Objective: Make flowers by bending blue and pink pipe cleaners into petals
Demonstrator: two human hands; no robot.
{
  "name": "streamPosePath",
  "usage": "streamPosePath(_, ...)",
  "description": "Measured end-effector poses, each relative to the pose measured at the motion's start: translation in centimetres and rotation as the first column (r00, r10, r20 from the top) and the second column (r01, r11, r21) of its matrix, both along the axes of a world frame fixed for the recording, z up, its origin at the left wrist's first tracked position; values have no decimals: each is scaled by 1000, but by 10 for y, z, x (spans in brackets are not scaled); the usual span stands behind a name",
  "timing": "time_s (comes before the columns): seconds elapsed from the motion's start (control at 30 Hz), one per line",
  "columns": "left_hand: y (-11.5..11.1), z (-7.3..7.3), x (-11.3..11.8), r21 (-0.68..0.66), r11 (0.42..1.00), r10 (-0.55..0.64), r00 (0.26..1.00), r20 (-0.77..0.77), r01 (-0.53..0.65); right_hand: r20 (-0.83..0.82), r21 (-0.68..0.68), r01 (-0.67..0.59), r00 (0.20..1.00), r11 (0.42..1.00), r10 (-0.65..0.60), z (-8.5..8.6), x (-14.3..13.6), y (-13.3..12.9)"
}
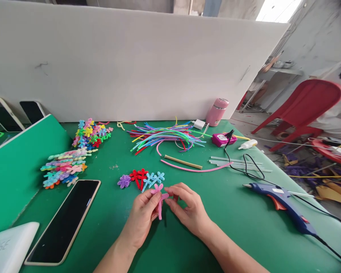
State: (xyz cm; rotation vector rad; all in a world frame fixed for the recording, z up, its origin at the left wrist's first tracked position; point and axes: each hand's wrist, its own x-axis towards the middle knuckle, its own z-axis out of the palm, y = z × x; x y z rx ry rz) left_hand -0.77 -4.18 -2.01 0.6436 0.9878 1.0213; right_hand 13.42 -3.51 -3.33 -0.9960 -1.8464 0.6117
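Observation:
A pink pipe-cleaner flower with a stem and a side strip is pinched between the thumb and fingers of my left hand. My right hand has thumb and index finger closed around the end of the flower's side strip, the other fingers curled. Just beyond my hands lie a purple flower, red flowers and light-blue flowers, all of pipe cleaner. Farther back spreads a loose bundle of coloured pipe cleaners. One pink pipe cleaner curves in front of it, near a tan stick.
Piled flowers and stacked flower stems sit left, by a phone and a white device. At right are a blue glue gun with its cord, clear glue sticks, a purple box and a pink bottle.

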Motion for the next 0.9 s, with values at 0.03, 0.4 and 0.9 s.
streamPosePath(0.03, 0, 0, 0, 0, 1000, -5, 1000, 17, 5, 48, 44, -5, 999, 999, 2, 0, 1, 1)
streamPosePath(0.4, -2, 1, 1, 80, 992, -94, 994, -64, 99, 281, 174, -85, 959, 981, 33, 8, 4, 2)
streamPosePath(0.9, -12, -5, 2, 637, 541, 369, 526, -766, 549, -572, -723, -501, 820, 476, -7, 14, 0, 1)
